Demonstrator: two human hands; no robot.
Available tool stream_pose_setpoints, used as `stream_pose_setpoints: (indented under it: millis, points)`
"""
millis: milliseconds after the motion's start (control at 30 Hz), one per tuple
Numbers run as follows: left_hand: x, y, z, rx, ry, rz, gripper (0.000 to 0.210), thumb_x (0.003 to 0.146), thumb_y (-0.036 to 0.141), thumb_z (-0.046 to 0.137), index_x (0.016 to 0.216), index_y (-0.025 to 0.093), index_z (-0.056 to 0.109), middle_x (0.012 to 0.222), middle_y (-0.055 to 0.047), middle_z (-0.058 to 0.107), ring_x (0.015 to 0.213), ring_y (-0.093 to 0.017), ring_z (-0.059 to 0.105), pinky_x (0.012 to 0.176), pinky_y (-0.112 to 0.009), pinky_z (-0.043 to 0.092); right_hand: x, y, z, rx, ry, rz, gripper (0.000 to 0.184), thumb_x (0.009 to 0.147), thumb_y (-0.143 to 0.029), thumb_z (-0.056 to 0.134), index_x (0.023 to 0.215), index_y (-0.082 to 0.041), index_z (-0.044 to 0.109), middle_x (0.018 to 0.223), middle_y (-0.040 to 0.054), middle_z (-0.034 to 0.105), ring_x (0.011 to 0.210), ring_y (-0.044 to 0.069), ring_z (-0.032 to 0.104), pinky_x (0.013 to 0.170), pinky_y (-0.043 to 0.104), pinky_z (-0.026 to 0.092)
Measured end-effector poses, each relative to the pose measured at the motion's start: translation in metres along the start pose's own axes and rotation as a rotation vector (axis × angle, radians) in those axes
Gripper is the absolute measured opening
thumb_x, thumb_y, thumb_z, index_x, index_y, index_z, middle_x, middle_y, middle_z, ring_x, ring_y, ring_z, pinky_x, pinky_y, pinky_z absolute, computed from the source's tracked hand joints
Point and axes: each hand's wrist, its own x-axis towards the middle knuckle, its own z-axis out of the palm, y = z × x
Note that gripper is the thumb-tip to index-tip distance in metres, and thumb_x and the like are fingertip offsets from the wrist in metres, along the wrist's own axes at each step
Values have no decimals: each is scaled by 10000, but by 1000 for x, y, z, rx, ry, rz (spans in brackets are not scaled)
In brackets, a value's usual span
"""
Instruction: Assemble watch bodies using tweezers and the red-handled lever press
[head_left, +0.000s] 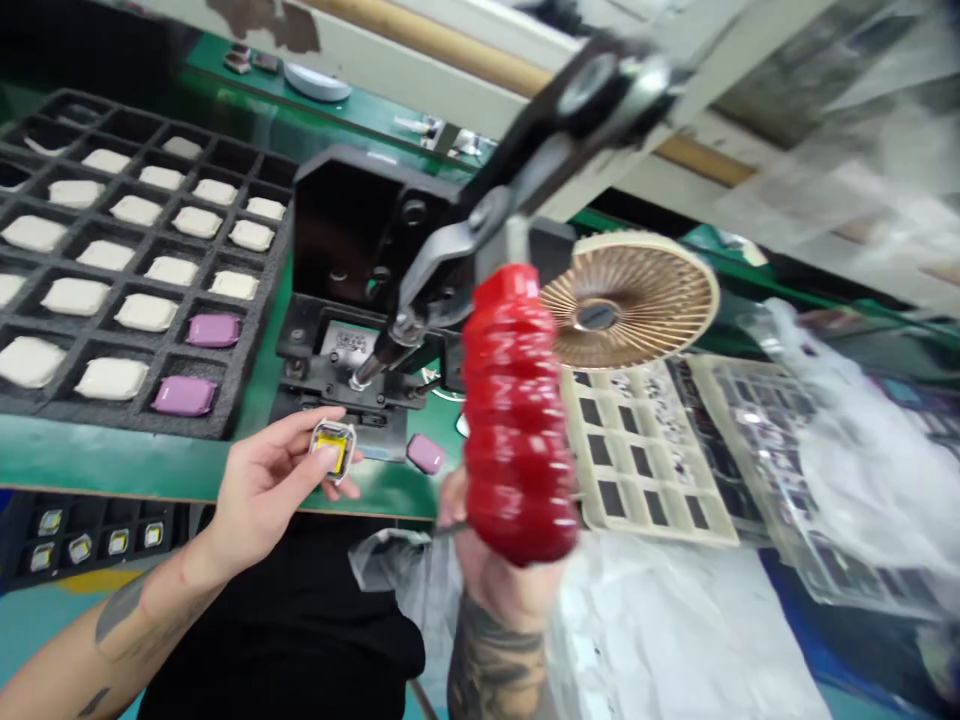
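Observation:
My left hand (pixel 262 490) pinches a small square watch-like case (pixel 334 450) with a clear rim and a yellow patch inside, its thumb on the yellow. Just beyond it stands a black toggle press (pixel 367 375), its plunger angled down to a metal plate. The press's large red handle (pixel 517 420) hangs close to the camera. Behind and below that handle is my right hand (pixel 510 585), its fingers mostly hidden; a thin dark object shows at its left side, too blurred to name. A purple rounded piece (pixel 426 453) lies on the green mat between the hands.
At left, a black foam tray (pixel 251 385) holds white pieces and two purple ones. Below it, a dark tray (pixel 97 540) carries several yellow-patched cases. A round gold fan (pixel 637 300), a cream compartment tray (pixel 652 450) and plastic bags (pixel 862 440) are at right.

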Motion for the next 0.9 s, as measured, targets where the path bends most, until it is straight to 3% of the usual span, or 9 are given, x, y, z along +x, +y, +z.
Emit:
stream_pose_setpoints:
  millis: [100, 167, 233, 333, 400, 500, 667, 733, 900]
  points:
    - [-5, -4, -7, 100, 1, -9, 410, 1068, 338, 830, 1460, 228, 785, 1115, -103, 901, 811, -225, 870, 717, -307, 731, 34, -33, -49, -26, -180, -92, 279, 1070, -372, 739, 835, -239, 669, 550, -43, 587, 392, 141, 526, 417, 273, 464]
    - [-6, -8, -12, 194, -39, 18, 408, 1087, 340, 804, 1485, 257, 774, 1144, -95, 900, 875, -229, 878, 773, -310, 737, 62, -43, -69, -244, -259, -107, 245, 1050, -320, 773, 832, -223, 717, 611, -13, 666, 476, 160, 626, 498, 301, 552]
    - [-6, -11, -16, 275, -85, 47, 423, 1091, 333, 795, 1509, 284, 760, 1197, -88, 898, 922, -233, 884, 835, -319, 740, 88, -40, -70, -584, -148, -134, 143, 1052, -292, 786, 930, -219, 803, 825, 40, 800, 727, 201, 780, 693, 351, 667]
    - [-6, -13, -17, 348, -115, 51, 473, 1095, 333, 784, 1562, 299, 713, 1261, -96, 887, 970, -256, 891, 900, -357, 748, 109, -22, -53, -867, 115, -385, 141, 1076, -338, 765, 1145, -254, 854, 1106, 70, 853, 1026, 234, 817, 921, 417, 703]
    - [-8, -12, -14, 357, -83, 49, 484, 1080, 373, 799, 1549, 294, 708, 1248, -105, 886, 960, -280, 897, 880, -378, 763, 103, -13, -49, -953, 98, -472, 191, 1089, -298, 744, 1248, -273, 847, 1149, 72, 847, 1054, 231, 807, 940, 418, 696]
    - [-10, -8, -8, 409, -42, 23, 407, 1054, 446, 820, 1414, 264, 768, 1238, -116, 882, 960, -305, 901, 873, -397, 782, 70, -10, -68, -1144, -73, -462, 328, 1119, -186, 653, 1398, -283, 794, 1167, 77, 832, 1031, 213, 792, 885, 383, 663]
    - [-3, -15, -10, 588, -165, 100, 332, 1092, 448, 771, 1364, 258, 796, 1212, -63, 894, 1016, -254, 904, 974, -323, 756, 16, -13, -110, -1626, -449, -396, 328, 1153, -128, 547, 1390, -201, 761, 1106, 105, 817, 983, 227, 725, 816, 395, 573]
    - [1, -22, -14, 641, -209, 165, 332, 1103, 444, 758, 1379, 263, 787, 1198, -39, 903, 1003, -224, 907, 981, -268, 737, 9, -13, -123, -1669, -502, -320, 341, 1159, -124, 531, 1415, -197, 743, 1136, 105, 820, 1010, 225, 720, 858, 398, 571]
    - [7, -28, -19, 764, -253, 285, 316, 1104, 466, 748, 1376, 309, 780, 1143, 24, 918, 951, -155, 909, 994, -139, 671, 49, -17, -181, -1730, -96, -55, 385, 1164, -193, 454, 1370, -213, 778, 1240, 129, 806, 1158, 264, 713, 1019, 420, 566]
